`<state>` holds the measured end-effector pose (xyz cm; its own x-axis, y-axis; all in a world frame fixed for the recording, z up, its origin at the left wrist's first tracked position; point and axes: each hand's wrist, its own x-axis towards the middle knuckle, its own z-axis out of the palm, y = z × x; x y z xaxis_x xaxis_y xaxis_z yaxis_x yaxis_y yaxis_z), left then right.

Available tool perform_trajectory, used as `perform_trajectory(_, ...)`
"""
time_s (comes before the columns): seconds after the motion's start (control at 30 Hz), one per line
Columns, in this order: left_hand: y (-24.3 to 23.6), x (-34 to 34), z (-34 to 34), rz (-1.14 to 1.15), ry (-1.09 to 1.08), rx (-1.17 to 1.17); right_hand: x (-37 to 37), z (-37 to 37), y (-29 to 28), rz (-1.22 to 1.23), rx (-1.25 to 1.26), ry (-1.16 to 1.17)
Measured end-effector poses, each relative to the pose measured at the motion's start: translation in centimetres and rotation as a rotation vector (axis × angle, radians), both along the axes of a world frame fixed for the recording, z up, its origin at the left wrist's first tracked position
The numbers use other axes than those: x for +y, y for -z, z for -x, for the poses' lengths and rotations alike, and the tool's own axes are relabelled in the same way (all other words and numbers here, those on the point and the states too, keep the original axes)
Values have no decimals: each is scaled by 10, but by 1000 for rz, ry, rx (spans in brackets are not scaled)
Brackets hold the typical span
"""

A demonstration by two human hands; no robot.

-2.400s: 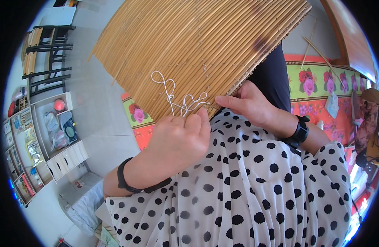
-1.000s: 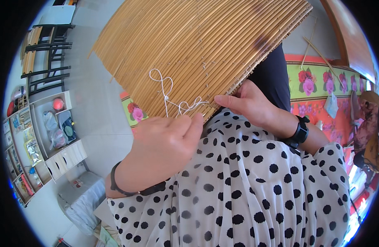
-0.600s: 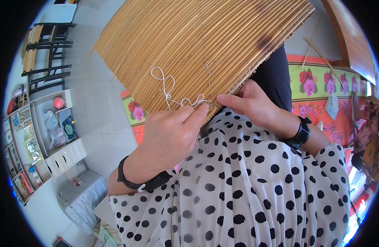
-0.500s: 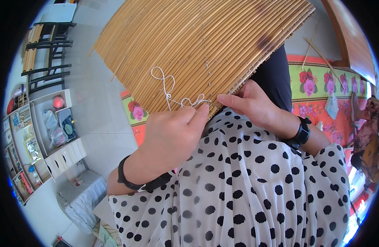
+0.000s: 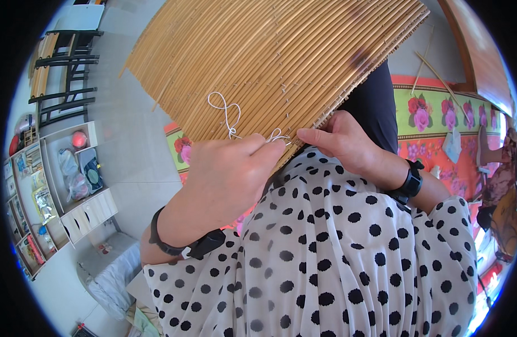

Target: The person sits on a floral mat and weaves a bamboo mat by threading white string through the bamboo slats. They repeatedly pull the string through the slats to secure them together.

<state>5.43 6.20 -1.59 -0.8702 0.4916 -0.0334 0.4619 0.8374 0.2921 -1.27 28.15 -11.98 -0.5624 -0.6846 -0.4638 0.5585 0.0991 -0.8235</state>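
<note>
A mat of thin bamboo slats (image 5: 241, 62), bound by rows of stitches, lies tilted across my lap. My right hand (image 5: 351, 145) is closed on its near edge, thumb on top and the other fingers hidden underneath. At the near corner, my left hand (image 5: 227, 174) is pinched on a white string (image 5: 232, 115), which lies in loose loops over the slats. A thin, pale bit shows beyond the left fingertips; whether it is string or a needle I cannot tell. A small gap separates the left fingertips from the right thumb.
Several folded black-framed chairs or stools (image 5: 67, 78) and a shelf unit (image 5: 90, 219) with small goods stand at left. On the right lies a flowered red and green cloth (image 5: 418, 115), with thin sticks (image 5: 438, 73) by it. A wooden panel (image 5: 480, 50) rises at far right.
My left hand has shifted slightly left and turned, covering more of the string's lower loops. The right hand and mat stay nearly still.
</note>
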Motion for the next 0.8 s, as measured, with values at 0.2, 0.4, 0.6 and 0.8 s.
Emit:
perform_trajectory(0.2, 4, 4, 4, 41, 31, -17, -2, -1, -4, 87, 7, 48)
perform_trajectory(0.4, -1, 5, 6, 33, 35, -11, 0, 2, -7, 87, 13, 15)
perform_trajectory(0.6, -1, 5, 6, 64, 38, -22, 0, 2, -7, 99, 30, 8)
perform_trajectory(0.8, -7, 6, 9, 99, 50, -48, 0, 4, 1, 43, -39, -4)
